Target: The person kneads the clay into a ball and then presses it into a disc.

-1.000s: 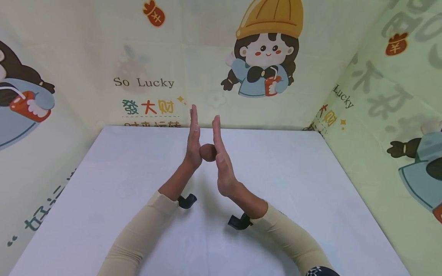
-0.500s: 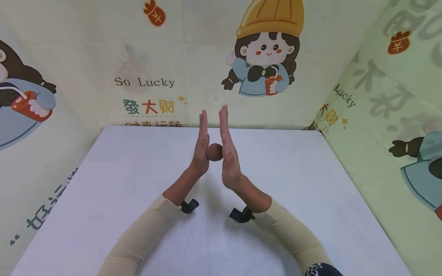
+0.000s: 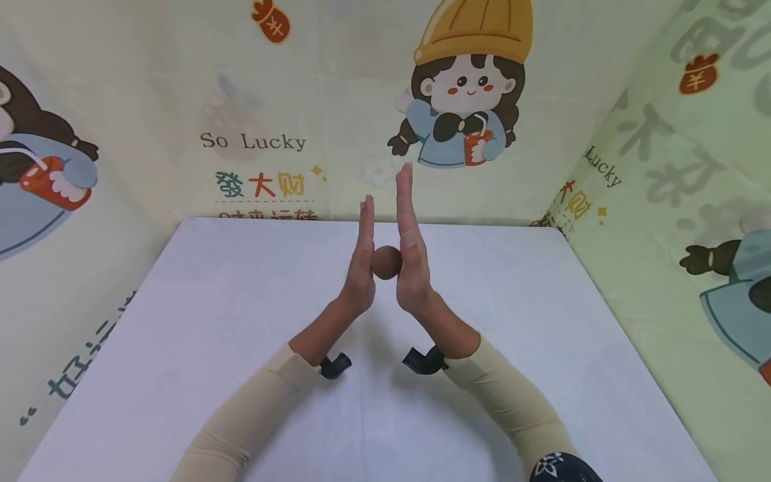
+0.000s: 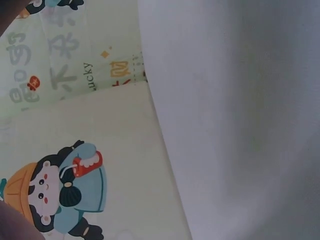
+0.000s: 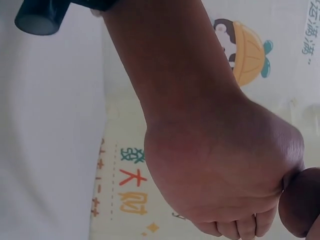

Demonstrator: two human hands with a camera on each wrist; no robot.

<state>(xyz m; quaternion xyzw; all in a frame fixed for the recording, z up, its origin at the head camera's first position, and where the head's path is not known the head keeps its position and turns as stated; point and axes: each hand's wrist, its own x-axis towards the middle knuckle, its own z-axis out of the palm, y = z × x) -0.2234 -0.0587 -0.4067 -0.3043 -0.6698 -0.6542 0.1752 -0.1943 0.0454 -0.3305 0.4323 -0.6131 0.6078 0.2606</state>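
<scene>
A small brown ball (image 3: 387, 262) sits between my two upright, facing palms, above the white table. My left hand (image 3: 361, 268) touches it from the left with straight fingers aimed away from me. From the other side my right hand (image 3: 413, 264) presses on it, fingers also straight and reaching farther forward than the left ones. In the right wrist view the ball (image 5: 301, 202) shows at the right edge, beside the palm of the left hand (image 5: 220, 165). The left wrist view has only blurred bits of skin at its left corners; the ball is out of that view.
The white table (image 3: 241, 288) lies beneath both arms. Printed cloth walls (image 3: 349, 100) rise behind it and at both sides. A black wrist camera (image 3: 335, 366) hangs under the left wrist and another black camera (image 3: 424, 361) under the right.
Both hands and the ball have shifted to the right. The right hand has slid forward past the left, whose fingertips have drawn back slightly, with the ball kept between the palms.
</scene>
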